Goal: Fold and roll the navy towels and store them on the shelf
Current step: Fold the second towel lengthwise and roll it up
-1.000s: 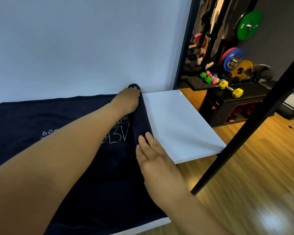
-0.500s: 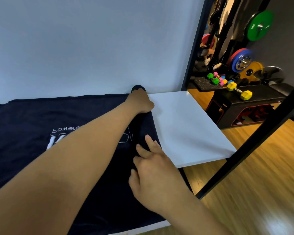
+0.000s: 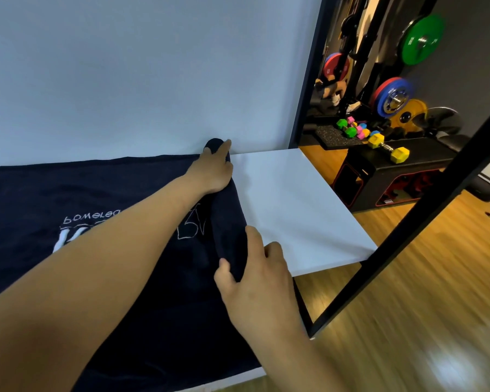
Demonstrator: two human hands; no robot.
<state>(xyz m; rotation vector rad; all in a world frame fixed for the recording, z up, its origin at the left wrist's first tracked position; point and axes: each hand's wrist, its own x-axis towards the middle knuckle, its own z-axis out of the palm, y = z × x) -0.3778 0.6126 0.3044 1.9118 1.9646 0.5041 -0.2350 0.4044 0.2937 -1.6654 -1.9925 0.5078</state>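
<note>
progress: roll barely begun | navy towel spread on bench; thin roll at its right edge | my left grip curls over far end; right grip pinches near end | left: rolling; shelving

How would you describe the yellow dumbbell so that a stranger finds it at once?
Look beyond the right edge of the white shelf to the black box on the wooden floor. The yellow dumbbell lies on top of it. Unlike the smaller green and pink dumbbells on the mat behind, it has a bare metal bar between two yellow ends.
</note>
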